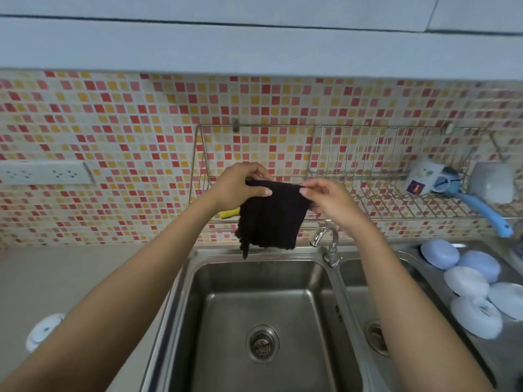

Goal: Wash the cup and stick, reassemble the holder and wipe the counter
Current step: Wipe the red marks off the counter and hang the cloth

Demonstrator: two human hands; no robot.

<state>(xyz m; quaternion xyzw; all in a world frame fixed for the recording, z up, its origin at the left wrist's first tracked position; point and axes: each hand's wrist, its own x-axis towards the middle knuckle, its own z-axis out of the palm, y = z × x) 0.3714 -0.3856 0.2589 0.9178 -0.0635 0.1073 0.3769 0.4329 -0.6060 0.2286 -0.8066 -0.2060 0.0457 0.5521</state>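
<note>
Our left hand [236, 185] and right hand [325, 198] pinch the black cloth [271, 216] by its top edge; we should spread it flat over the sink [181, 292].

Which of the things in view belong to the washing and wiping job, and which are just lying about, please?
In use: black cloth, pinched by left hand and right hand; sink; counter.
Lying about: bowls, mug, blue brush, wall rack.

Soft even daylight, slight blur, bowed wide-angle edges.
</note>
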